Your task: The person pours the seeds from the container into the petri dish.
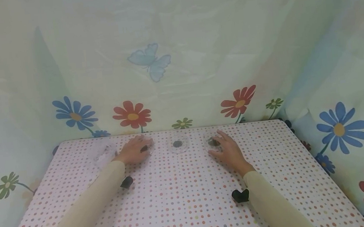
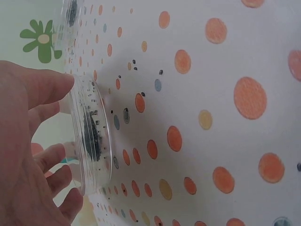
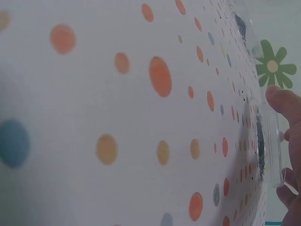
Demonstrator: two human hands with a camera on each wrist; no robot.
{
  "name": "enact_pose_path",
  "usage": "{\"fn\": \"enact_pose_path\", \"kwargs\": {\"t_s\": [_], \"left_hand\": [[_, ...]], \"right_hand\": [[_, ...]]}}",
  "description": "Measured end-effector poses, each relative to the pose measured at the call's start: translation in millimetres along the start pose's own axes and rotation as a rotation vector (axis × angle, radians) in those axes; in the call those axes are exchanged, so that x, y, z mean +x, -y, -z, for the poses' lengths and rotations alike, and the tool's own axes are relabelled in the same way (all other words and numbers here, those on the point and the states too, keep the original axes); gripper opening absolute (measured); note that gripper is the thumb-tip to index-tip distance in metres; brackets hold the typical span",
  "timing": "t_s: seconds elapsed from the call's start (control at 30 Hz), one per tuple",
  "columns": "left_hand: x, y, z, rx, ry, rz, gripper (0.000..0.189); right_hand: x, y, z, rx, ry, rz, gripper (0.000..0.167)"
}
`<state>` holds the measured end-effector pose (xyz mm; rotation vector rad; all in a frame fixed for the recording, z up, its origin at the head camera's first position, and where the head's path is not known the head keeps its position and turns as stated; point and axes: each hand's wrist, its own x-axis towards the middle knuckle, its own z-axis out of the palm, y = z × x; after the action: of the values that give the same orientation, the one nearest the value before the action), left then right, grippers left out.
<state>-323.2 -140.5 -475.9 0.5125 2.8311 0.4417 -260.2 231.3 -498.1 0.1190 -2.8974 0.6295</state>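
At the back of the table my left hand (image 1: pixel 135 151) holds a clear round petri dish (image 2: pixel 91 136) by its rim, thumb on one side and fingers on the other. A dark pile of grains lies inside that dish. To the right, my right hand (image 1: pixel 228 151) grips a second petri dish (image 3: pixel 274 146) with dark grains, thumb and fingers around its edge. Between the hands stands a third petri dish (image 1: pixel 177 144), also with a dark patch in its middle. Both held dishes are low at the tabletop.
Left of my left hand lie clear plastic pieces (image 1: pixel 103 154), partly behind the forearm. Small dark grains (image 2: pixel 161 72) are scattered on the dotted tabletop (image 1: pixel 179 203). A flowered curtain (image 1: pixel 190 71) rises just behind the table's far edge.
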Motion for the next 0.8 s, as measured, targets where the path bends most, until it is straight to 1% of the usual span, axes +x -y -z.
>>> {"fn": "enact_pose_path", "kwargs": {"t_s": [0.23,0.47,0.67,0.8], "left_hand": [[-1.5,-1.4,1.8,0.017,0.007,-0.006,0.054],[-0.1,-1.1,0.2,0.018,0.004,0.0,0.052],[1.3,-0.1,-0.5,0.022,0.001,0.013,0.051],[2.0,0.6,-0.9,0.01,0.008,0.021,0.051]], "right_hand": [[2.6,-0.4,-0.1,0.005,0.003,-0.004,0.063],[7.0,-2.5,-0.4,0.025,0.034,-0.012,0.062],[11.7,-3.5,-0.6,0.037,0.007,0.016,0.061],[14.8,-4.0,-1.8,0.033,0.006,0.017,0.064]]}}
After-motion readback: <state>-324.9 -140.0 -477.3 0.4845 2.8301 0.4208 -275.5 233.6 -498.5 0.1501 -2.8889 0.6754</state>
